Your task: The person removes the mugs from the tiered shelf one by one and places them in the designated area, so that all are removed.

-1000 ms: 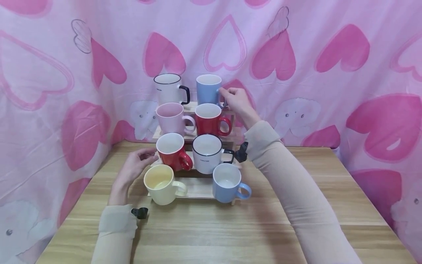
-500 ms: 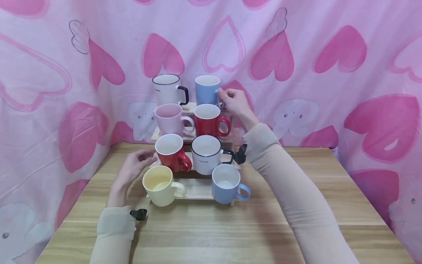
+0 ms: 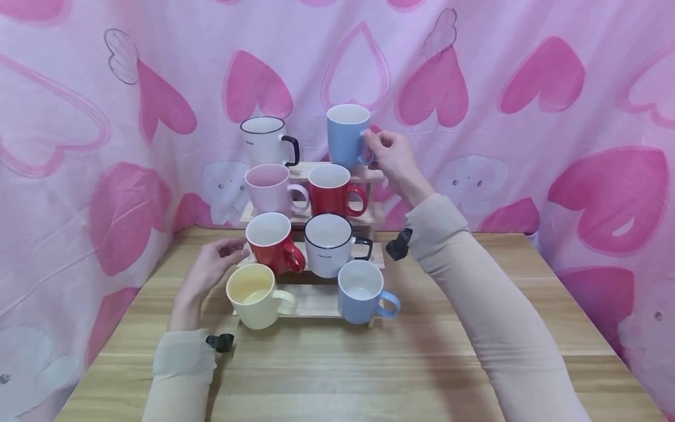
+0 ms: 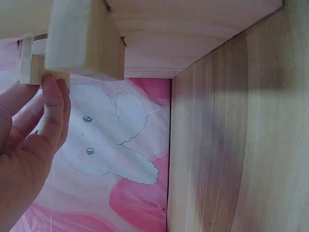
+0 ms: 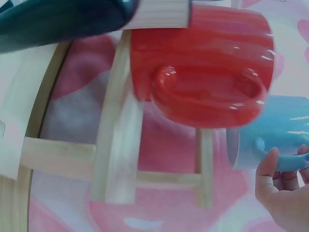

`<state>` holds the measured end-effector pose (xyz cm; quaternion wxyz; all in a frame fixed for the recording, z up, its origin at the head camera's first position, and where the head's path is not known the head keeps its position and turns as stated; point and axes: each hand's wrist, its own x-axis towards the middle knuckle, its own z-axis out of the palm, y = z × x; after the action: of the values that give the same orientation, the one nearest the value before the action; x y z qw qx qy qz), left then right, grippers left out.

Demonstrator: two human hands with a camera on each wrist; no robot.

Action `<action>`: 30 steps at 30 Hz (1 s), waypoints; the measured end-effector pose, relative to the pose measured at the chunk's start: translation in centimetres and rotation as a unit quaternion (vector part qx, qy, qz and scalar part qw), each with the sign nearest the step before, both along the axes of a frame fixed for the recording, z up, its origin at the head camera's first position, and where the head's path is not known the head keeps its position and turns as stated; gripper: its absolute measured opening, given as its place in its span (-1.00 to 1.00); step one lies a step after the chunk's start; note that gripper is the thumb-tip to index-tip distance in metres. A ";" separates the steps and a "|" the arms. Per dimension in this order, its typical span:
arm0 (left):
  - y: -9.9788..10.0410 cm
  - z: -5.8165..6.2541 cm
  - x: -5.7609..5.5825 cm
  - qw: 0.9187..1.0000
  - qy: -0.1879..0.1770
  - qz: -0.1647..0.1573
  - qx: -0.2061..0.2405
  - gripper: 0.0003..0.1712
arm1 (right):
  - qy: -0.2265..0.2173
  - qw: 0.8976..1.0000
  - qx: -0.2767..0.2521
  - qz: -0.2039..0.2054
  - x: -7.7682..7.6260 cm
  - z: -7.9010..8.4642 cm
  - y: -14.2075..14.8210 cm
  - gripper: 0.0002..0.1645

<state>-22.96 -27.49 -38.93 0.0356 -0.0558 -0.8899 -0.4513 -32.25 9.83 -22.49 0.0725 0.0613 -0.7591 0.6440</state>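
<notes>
The top blue mug (image 3: 345, 139) looks like glazed ceramic: probably stiff, fairly heavy, slick and breakable, so best held by its handle (image 5: 288, 163) (just where the right hand (image 3: 399, 161) pinches). The left hand (image 3: 213, 264) grips the rack (image 3: 316, 300). Since half a second ago, that mug has shifted up and rightward, seemingly just above the top shelf's (image 3: 312, 170) right end.
</notes>
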 end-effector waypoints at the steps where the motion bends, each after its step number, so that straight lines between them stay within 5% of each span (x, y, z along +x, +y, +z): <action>1: 0.0 0.1 0.0 1.000 0.000 0.001 -0.002 -0.42 | 0.011 1.000 0.005 -0.005 0.1 0.2 0.3 -0.46; 17: -0.3 0.4 0.4 1.000 -0.004 -0.001 -0.001 -0.39 | 0.061 0.991 -0.025 -0.114 2.9 1.5 5.6 -0.56; 22: -0.7 0.7 0.4 1.000 -0.005 -0.004 -0.005 -0.37 | 0.079 0.985 -0.038 -0.149 3.5 -0.6 7.1 -0.55; 30: -1.0 0.4 0.7 1.000 -0.007 -0.005 -0.007 -0.36 | 0.066 0.976 -0.040 -0.206 4.0 -6.3 8.7 -0.50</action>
<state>-22.26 -28.53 -38.55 0.0267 -0.0569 -0.8928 -0.4461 -28.23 18.50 -28.81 0.2558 -0.0564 -0.7229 0.6393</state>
